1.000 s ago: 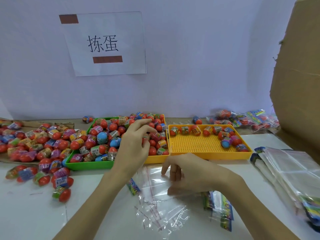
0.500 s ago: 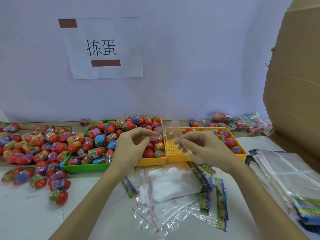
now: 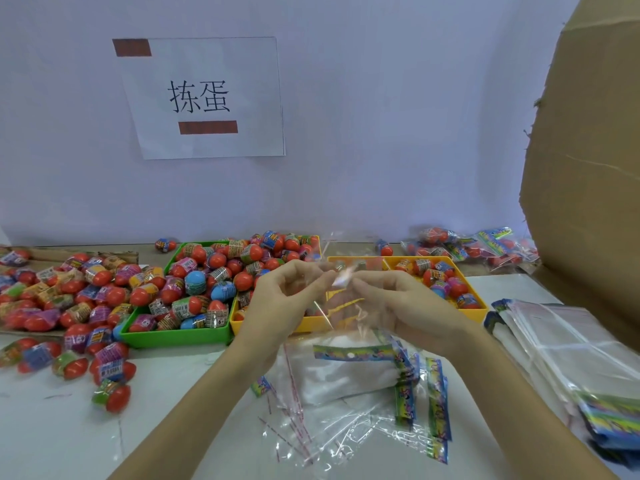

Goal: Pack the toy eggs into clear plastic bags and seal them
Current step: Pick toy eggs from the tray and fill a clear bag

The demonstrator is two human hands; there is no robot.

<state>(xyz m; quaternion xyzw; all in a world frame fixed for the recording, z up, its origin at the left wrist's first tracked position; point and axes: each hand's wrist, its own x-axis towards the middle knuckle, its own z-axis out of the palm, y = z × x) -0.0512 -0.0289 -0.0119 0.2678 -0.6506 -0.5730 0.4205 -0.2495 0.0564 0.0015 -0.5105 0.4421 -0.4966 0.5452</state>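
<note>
Head view: two bare hands meet in the middle of the frame, raised above a white counter. The left hand and the right hand each pinch the top edge of one clear plastic bag, the two grips almost touching at its mouth. The bag hangs down from that pinch, its long axis roughly vertical and its printed header strip at the bottom just above the counter. No egg can be seen inside it.

The toy eggs lie beyond the hands, away from the person. The fullest heap sits in a green tray to the left and behind, nearer the left hand. A yellow tray with fewer eggs lies behind the right hand. More eggs lie loose on the counter at far left.

Spare empty bags lie flat beneath the hands, with a stack at right. The mouth probably needs spreading before the left hand reaches forward and left for an egg
</note>
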